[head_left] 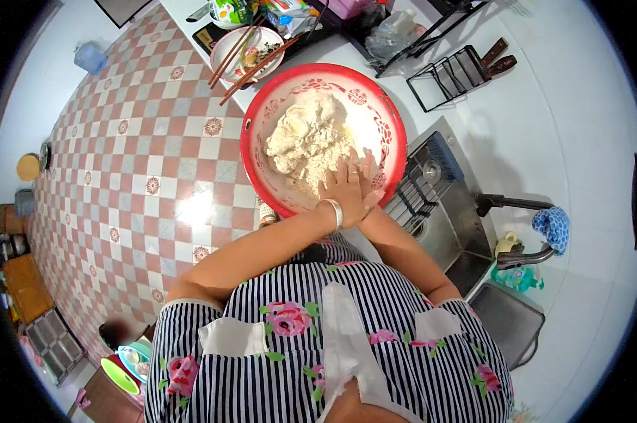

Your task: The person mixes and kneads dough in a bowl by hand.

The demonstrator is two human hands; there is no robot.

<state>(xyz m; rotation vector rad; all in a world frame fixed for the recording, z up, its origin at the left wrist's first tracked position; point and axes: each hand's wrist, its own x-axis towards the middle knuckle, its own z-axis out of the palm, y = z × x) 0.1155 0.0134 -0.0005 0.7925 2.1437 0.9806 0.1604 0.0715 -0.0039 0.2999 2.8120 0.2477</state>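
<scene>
A large red-rimmed enamel basin (396,141) with red flower patterns holds a lumpy, shaggy mass of dough (301,134) with loose floury crumbs. My left hand (342,187), a pale bracelet on its wrist, lies with fingers stretched out at the near edge of the crumbs. Beside it and partly covered by it is my right hand (370,192), fingers extended toward the basin's inner wall and dusted with flour. Neither hand grips anything that I can see. Parts of the right hand are hidden under the left.
Beyond the basin, a plate of food (223,49) carries wooden chopsticks (260,69). A black knife rack (449,77) stands behind on the counter. To the right are a sink (466,233) with a dish rack (413,187) and a faucet (519,203). Checkered floor (149,141) spreads left.
</scene>
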